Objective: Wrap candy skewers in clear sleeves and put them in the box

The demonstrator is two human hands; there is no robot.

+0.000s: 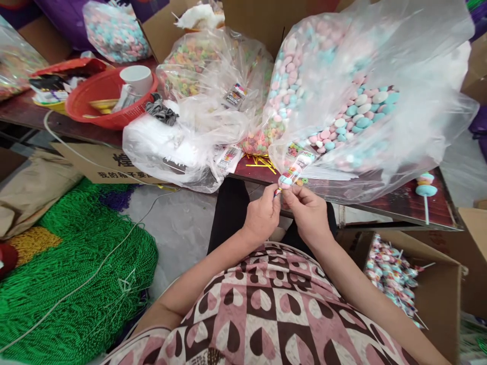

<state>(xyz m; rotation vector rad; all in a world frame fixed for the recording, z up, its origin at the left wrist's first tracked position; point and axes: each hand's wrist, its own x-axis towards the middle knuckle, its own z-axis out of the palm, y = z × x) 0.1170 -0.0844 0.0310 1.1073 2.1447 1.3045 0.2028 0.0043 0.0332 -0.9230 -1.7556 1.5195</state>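
Above my lap, at the table's edge, both hands meet at the lower end of a candy skewer (286,180) in a clear printed wrapper. Pastel pieces show through the film, and a bit of yellow sits at its gathered neck. My left hand (262,215) pinches the neck from the left. From the right, the thumb and fingers of my right hand (309,210) press on the same spot. The fingertips partly hide the stick. Just beyond lie loose yellow twist ties (261,163) and a large clear bag of pastel candies (357,119).
A red plastic basket (110,119) holds a white cup. Bags of gummy rings (198,71) and of clear wrappers (167,147) lie on the table. An unwrapped skewer (426,191) rests at the right edge. Below, a carton (437,299) contains wrapped skewers; green bead strands (95,263) cover the left floor.
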